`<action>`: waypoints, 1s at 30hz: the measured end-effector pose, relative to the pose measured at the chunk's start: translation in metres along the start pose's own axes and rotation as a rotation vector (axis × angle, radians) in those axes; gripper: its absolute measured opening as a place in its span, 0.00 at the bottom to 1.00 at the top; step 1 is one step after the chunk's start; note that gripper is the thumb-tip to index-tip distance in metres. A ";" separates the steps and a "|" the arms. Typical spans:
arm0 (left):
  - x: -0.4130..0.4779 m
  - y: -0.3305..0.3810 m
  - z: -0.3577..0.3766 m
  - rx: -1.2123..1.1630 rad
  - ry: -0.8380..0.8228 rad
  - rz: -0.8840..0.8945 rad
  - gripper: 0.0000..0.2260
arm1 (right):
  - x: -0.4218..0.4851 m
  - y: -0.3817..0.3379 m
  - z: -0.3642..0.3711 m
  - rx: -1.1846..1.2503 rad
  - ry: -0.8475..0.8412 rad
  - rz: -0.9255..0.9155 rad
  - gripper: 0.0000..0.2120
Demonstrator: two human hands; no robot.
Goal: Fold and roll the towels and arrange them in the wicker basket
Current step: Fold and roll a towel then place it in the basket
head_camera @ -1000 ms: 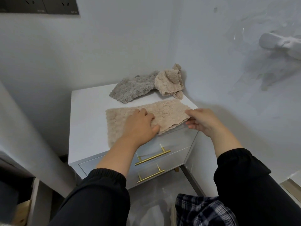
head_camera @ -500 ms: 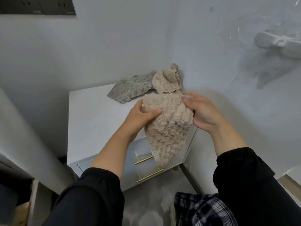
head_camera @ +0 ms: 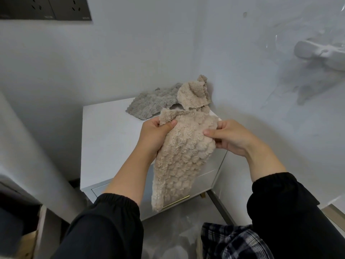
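Observation:
A fluffy beige towel (head_camera: pixel 179 156) hangs in the air in front of the white nightstand (head_camera: pixel 110 139), its lower end dangling past the drawer fronts. My left hand (head_camera: pixel 155 135) grips its upper left corner, thumb over the fabric. My right hand (head_camera: pixel 229 135) pinches its upper right edge. A grey towel (head_camera: pixel 151 103) lies crumpled at the back of the nightstand top. Beside it, against the wall corner, sits a second beige towel (head_camera: pixel 193 96), bunched up. No wicker basket is in view.
The nightstand stands in a corner between two white walls, with gold drawer handles (head_camera: pixel 177 201) partly hidden by the towel. A white fixture (head_camera: pixel 321 53) sticks out of the right wall. Dark wall sockets (head_camera: pixel 44 8) sit at top left. A white pillar (head_camera: pixel 28 156) stands on the left.
One second ago the beige towel lay flat on the nightstand under my hands. Both hands have lifted it off the top, and it now hangs lengthwise between them.

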State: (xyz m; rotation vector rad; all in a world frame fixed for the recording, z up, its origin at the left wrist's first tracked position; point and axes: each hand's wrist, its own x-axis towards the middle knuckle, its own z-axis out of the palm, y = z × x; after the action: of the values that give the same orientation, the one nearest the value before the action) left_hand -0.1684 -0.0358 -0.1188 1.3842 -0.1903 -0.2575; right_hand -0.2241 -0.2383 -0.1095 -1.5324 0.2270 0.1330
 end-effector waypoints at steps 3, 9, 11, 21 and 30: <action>0.005 0.000 -0.007 0.346 0.061 0.092 0.06 | 0.005 0.001 0.002 -0.105 0.153 -0.030 0.01; 0.012 0.004 -0.037 0.482 -0.221 -0.031 0.09 | 0.009 0.005 0.004 -0.300 0.284 -0.087 0.07; 0.015 0.002 -0.042 0.573 -0.195 -0.038 0.09 | 0.010 0.007 0.006 -0.297 0.275 -0.075 0.08; 0.013 0.010 -0.033 0.338 0.069 -0.079 0.04 | 0.026 0.004 0.011 -0.189 0.364 -0.130 0.10; 0.023 0.008 -0.035 -0.128 0.059 -0.332 0.12 | 0.029 -0.003 0.016 0.172 0.124 0.022 0.09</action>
State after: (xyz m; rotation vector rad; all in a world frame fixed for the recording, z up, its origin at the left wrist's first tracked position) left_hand -0.1356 -0.0078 -0.1176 1.2901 0.1062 -0.4952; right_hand -0.1938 -0.2236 -0.1131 -1.3683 0.3453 0.0352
